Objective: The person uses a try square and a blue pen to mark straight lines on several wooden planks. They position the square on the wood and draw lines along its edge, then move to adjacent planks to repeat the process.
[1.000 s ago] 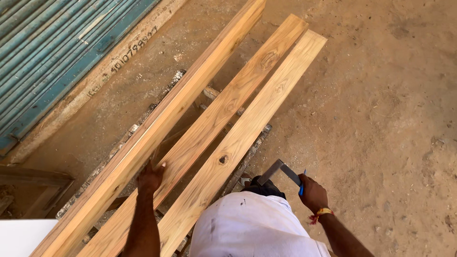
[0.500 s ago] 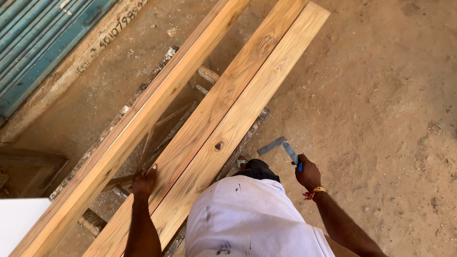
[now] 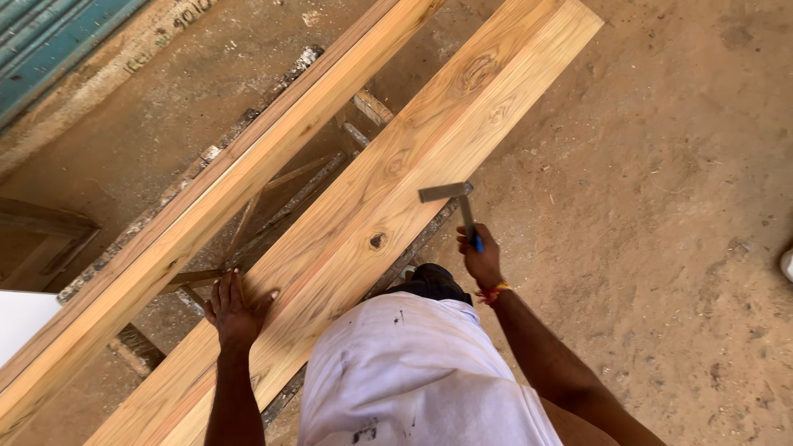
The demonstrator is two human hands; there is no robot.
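Two long light wooden planks (image 3: 388, 198) lie side by side, edges together, on a rough trestle frame. My left hand (image 3: 234, 308) presses flat against the left edge of the nearer pair, fingers spread. My right hand (image 3: 479, 256) grips a metal try square (image 3: 450, 198) together with a blue pen; the square's blade hangs over the right plank's edge. A third, thicker plank (image 3: 215, 206) lies apart to the left.
The trestle's dark rails (image 3: 273, 215) show in the gap between the planks. Sandy dirt floor (image 3: 661, 206) spreads to the right. A blue corrugated shutter (image 3: 49, 33) and concrete sill stand at the top left. A white panel corner (image 3: 16, 318) sits at the left edge.
My left hand pushed the middle plank rightward until it closed against the right plank. My right hand lifted the try square from beside my body up onto the right plank's edge.
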